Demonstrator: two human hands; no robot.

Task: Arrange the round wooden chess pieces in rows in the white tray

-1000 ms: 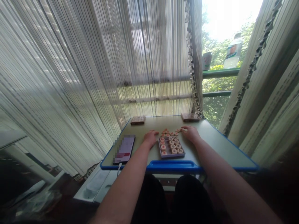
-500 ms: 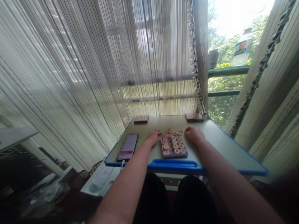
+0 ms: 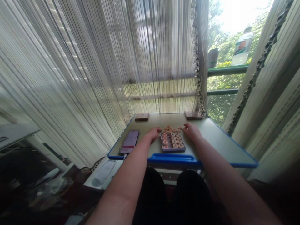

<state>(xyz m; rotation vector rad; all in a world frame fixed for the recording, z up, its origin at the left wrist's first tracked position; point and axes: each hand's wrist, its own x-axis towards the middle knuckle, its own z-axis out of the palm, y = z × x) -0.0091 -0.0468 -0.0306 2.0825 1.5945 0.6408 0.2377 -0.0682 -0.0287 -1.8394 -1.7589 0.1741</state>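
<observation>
A shallow open box [image 3: 167, 149] on the table holds round wooden Chinese chess pieces with red and dark characters. In it, red pieces [image 3: 165, 142] stand on the left and dark ones [image 3: 175, 141] on the right, with a bare strip between. Just beyond the far rim lies a small heap of loose pieces [image 3: 168, 128]. My left hand [image 3: 154, 133] rests at the heap's left side, fingers stretched toward it. On the right, my right hand [image 3: 191, 131] lies with slightly bent fingers apart, close to the nearest loose pieces. No piece shows clearly in either hand.
A phone [image 3: 130, 141] with a cable lies at the table's left. Two flat boxes [image 3: 142, 116] [image 3: 194, 115] sit at the far corners. A blue pencil tray [image 3: 172, 157] runs along the near edge. String curtains hang behind; a bottle [image 3: 242, 47] and cup [image 3: 213, 57] stand on the window rail.
The whole view has shifted slightly. My right hand has lifted its fingertips a little, and my left fingers have drawn slightly back from the loose pieces. The box contents look the same.
</observation>
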